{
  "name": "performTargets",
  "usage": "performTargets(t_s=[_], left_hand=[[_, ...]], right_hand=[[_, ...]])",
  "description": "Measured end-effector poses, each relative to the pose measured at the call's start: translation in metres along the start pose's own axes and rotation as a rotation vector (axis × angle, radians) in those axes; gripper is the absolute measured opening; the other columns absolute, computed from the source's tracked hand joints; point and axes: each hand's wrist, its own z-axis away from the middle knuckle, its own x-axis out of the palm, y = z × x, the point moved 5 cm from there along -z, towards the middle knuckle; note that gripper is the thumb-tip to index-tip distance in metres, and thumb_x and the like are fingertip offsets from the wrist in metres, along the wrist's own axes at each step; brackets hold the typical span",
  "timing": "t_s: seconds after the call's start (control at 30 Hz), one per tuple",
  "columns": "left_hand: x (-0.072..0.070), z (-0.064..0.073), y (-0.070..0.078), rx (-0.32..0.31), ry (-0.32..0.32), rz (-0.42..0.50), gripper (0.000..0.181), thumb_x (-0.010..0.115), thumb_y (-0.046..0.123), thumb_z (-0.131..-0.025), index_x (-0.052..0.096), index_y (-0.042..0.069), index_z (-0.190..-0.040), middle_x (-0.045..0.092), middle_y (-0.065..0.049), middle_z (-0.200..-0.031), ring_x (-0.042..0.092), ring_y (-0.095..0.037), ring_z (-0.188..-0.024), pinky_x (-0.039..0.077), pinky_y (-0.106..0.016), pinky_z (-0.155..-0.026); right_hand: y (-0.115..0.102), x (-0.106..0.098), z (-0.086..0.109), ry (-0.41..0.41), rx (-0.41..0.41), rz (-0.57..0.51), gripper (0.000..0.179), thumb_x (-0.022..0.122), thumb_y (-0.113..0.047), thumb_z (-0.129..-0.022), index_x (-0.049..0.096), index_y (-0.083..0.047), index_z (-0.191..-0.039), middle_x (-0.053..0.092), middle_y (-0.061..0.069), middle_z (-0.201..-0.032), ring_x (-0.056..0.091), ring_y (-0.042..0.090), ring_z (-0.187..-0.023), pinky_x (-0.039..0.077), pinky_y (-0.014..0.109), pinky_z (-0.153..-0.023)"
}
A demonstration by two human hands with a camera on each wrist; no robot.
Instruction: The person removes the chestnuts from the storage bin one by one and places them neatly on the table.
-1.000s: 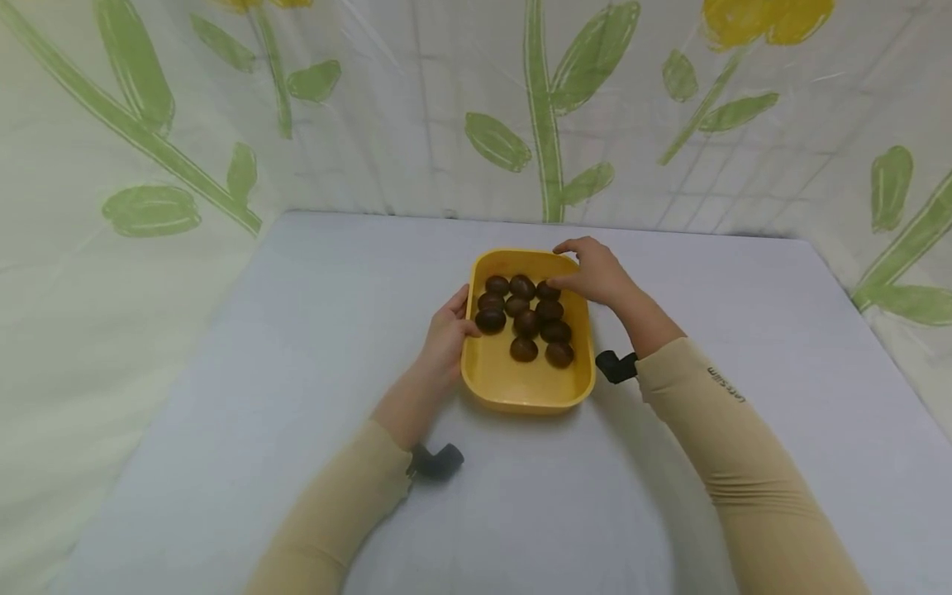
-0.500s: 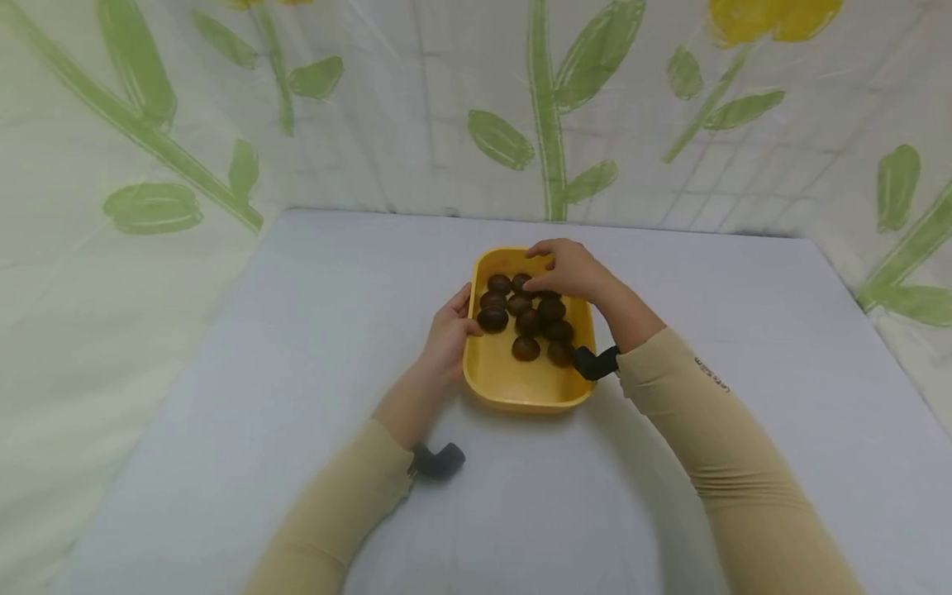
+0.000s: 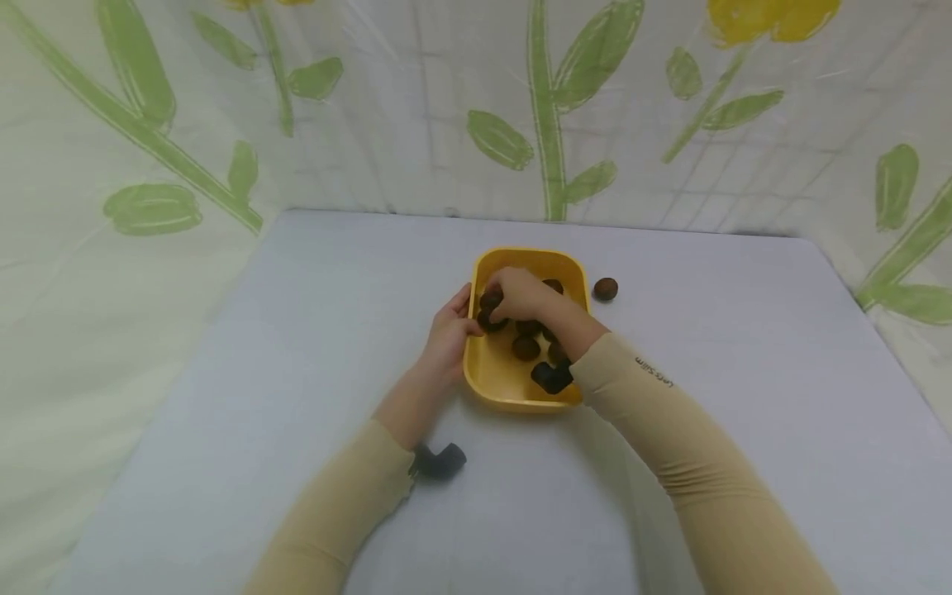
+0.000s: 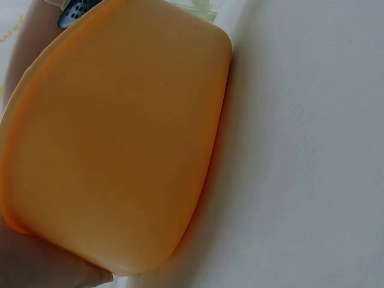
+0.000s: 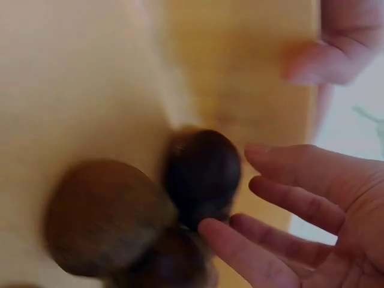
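A yellow plastic tray [image 3: 494, 388] holds several dark brown chestnuts [image 3: 525, 348]. My left hand [image 3: 445, 335] grips its left wall, thumb over the rim and the other fingers outside. In the left wrist view the tray's outer side [image 4: 120, 138] fills much of the picture. My right hand [image 3: 521, 295] reaches into the tray from the right, over the chestnuts near the left wall, hiding some. In the right wrist view its fingers are spread beside a dark chestnut [image 5: 204, 174], with a browner chestnut [image 5: 105, 219] close by.
One chestnut [image 3: 606, 289] lies outside the tray, on the white tabletop [image 3: 714, 347] to its right. Behind the table hangs a pale cloth [image 3: 372, 157] painted with green stems and yellow flowers. Dark wrist cameras [image 3: 440, 461] stick out from both sleeves.
My right hand has moved left and down, from the tray's upper right to the chestnuts at its left wall. A chestnut right of the tray now shows. My left hand stays put.
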Motion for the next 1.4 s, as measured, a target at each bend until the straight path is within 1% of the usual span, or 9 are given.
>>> performTargets(t_s=[0.13,0.23,0.43,0.6,0.83,0.97,1.1,1.23,1.4], left_hand=[[0.001,-0.001,-0.001,-0.001,0.007,-0.021,0.085,0.032,-0.024,-0.071,0.025,0.012,-0.148,0.027,-0.004,-0.153,0.026,-0.016,-0.140,0.025,-0.032,-0.114],[0.001,0.000,-0.001,0.005,0.008,-0.025,0.085,0.032,-0.024,-0.071,0.025,0.011,-0.148,0.028,-0.004,-0.153,0.026,-0.015,-0.140,0.024,-0.032,-0.114],[0.001,0.000,0.000,0.012,0.022,-0.041,0.085,0.033,-0.024,-0.071,0.026,0.011,-0.148,0.028,-0.004,-0.153,0.026,-0.017,-0.140,0.025,-0.032,-0.114],[0.002,0.000,0.000,0.015,0.019,-0.045,0.085,0.033,-0.024,-0.071,0.025,0.011,-0.148,0.027,-0.005,-0.153,0.025,-0.018,-0.141,0.024,-0.033,-0.115],[0.002,0.001,0.001,0.011,0.022,-0.053,0.085,0.033,-0.024,-0.071,0.025,0.011,-0.148,0.027,-0.003,-0.154,0.025,-0.015,-0.141,0.024,-0.032,-0.114],[0.002,0.002,0.000,0.003,0.025,-0.057,0.085,0.033,-0.023,-0.071,0.025,0.012,-0.148,0.027,-0.003,-0.153,0.025,-0.014,-0.140,0.025,-0.031,-0.114],[0.002,0.001,0.000,0.002,0.021,-0.049,0.084,0.033,-0.023,-0.072,0.025,0.013,-0.148,0.026,-0.002,-0.154,0.025,-0.014,-0.140,0.025,-0.030,-0.114],[0.002,0.001,0.001,0.007,0.017,-0.036,0.083,0.031,-0.023,-0.073,0.024,0.011,-0.148,0.025,-0.002,-0.154,0.025,-0.015,-0.140,0.025,-0.031,-0.114],[0.002,0.001,0.000,0.007,0.014,-0.014,0.084,0.030,-0.023,-0.072,0.023,0.011,-0.148,0.024,-0.003,-0.154,0.025,-0.017,-0.140,0.025,-0.033,-0.114]], right_hand=[[-0.001,0.008,-0.004,0.002,0.009,0.063,0.025,0.068,-0.006,-0.078,0.068,-0.001,-0.103,0.068,0.013,-0.100,0.059,0.024,-0.087,0.050,0.032,-0.077],[-0.001,0.010,-0.006,0.034,0.010,0.112,0.023,0.068,-0.006,-0.077,0.068,-0.001,-0.100,0.068,0.013,-0.097,0.059,0.024,-0.084,0.050,0.032,-0.073],[-0.004,0.017,-0.005,0.062,0.001,0.188,0.022,0.068,-0.005,-0.074,0.067,0.000,-0.096,0.059,0.018,-0.105,0.053,0.028,-0.093,0.046,0.036,-0.078],[-0.005,0.020,-0.004,0.086,0.009,0.202,0.029,0.074,-0.012,-0.073,0.066,-0.001,-0.098,0.055,0.018,-0.112,0.052,0.031,-0.098,0.045,0.040,-0.083],[-0.004,0.022,-0.004,0.059,-0.026,0.167,0.033,0.075,-0.013,-0.071,0.065,0.000,-0.099,0.049,0.020,-0.125,0.051,0.029,-0.100,0.047,0.037,-0.082],[-0.001,0.019,-0.003,0.078,-0.062,0.112,0.033,0.076,-0.013,-0.070,0.066,-0.002,-0.098,0.059,0.016,-0.111,0.052,0.026,-0.098,0.047,0.036,-0.086],[0.003,0.008,0.002,0.098,-0.047,0.049,0.033,0.074,-0.011,-0.072,0.064,-0.002,-0.101,0.065,0.012,-0.100,0.056,0.025,-0.093,0.048,0.036,-0.086],[0.005,-0.008,0.010,0.101,-0.034,-0.007,0.033,0.070,-0.009,-0.075,0.062,-0.001,-0.106,0.064,0.013,-0.106,0.055,0.025,-0.095,0.047,0.037,-0.087],[0.014,-0.027,0.021,0.098,0.005,-0.079,0.036,0.071,-0.016,-0.077,0.062,-0.004,-0.110,0.062,0.014,-0.112,0.056,0.027,-0.100,0.046,0.040,-0.089]])
